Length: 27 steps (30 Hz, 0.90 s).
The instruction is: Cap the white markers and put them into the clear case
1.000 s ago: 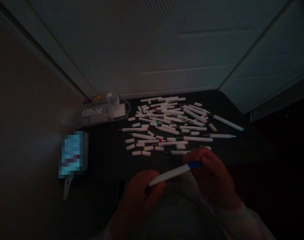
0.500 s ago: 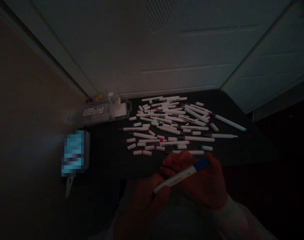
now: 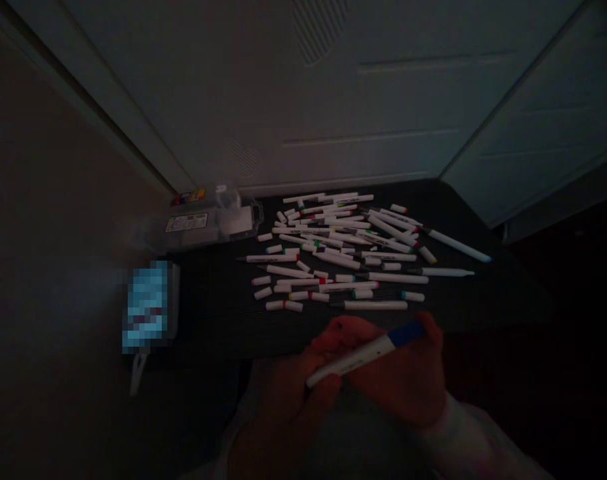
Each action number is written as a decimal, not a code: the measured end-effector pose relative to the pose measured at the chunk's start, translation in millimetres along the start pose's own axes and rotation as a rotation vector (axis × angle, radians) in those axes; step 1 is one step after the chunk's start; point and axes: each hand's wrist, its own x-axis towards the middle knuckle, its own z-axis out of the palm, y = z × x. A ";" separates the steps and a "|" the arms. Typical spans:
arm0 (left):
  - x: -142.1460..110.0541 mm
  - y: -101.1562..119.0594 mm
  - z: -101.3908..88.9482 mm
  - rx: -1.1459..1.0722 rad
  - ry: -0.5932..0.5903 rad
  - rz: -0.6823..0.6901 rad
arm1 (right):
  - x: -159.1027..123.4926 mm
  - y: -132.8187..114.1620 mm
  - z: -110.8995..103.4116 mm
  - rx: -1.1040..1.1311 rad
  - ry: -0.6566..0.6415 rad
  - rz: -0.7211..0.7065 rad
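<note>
A white marker (image 3: pixel 353 361) with a blue cap (image 3: pixel 406 333) slants up to the right, above the near edge of the table. Its lower end is pinched between the thumb and fingers of my left hand (image 3: pixel 288 393). My right hand (image 3: pixel 408 387) is behind and below the marker, palm turned up, with its thumb against the capped end and its other fingers curled. Beyond my hands, many white markers (image 3: pixel 398 278) lie scattered, several with dark tips bare. Loose caps (image 3: pixel 362 294) with coloured bands lie among them. The light is very dim.
The dark table (image 3: pixel 208 333) stands against a pale panelled wall (image 3: pixel 363 100). A clear plastic case (image 3: pixel 193 233) with labels is at its back left. A lit, pixelated screen (image 3: pixel 147 307) on a pale device is at the left edge, with a strap (image 3: pixel 138 373) hanging below.
My right hand has shifted slightly, its fingers drawing down and left from the table edge. The capped end of the marker has moved a little to the right. My left hand's grip looks unchanged.
</note>
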 end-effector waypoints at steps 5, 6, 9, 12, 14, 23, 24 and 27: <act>-1.5 -2.2 1.0 0.001 0.019 -0.007 | -0.4 -0.9 1.6 -0.064 0.058 0.032; -1.0 -1.6 0.7 0.003 0.015 -0.003 | -0.3 -0.9 1.7 -0.069 0.056 0.030; 0.2 1.9 -0.4 -0.008 -0.003 0.024 | -0.4 -0.7 0.8 -0.085 0.033 0.010; 0.8 5.0 -1.2 -0.032 0.000 0.047 | -0.7 -0.7 -0.3 -0.132 0.033 -0.006; 0.9 5.1 -1.1 -0.047 -0.001 0.053 | -0.6 -0.9 -0.2 -0.160 0.037 -0.004; 6.7 -0.3 9.3 -0.016 -0.193 -0.022 | 3.0 1.6 2.0 -0.158 0.046 -0.044; 7.5 0.0 10.4 -0.025 -0.219 -0.031 | 3.5 2.3 2.6 -0.175 0.055 -0.039; 9.8 0.5 13.0 -0.084 -0.255 -0.027 | 4.6 4.4 5.6 -0.183 0.064 -0.047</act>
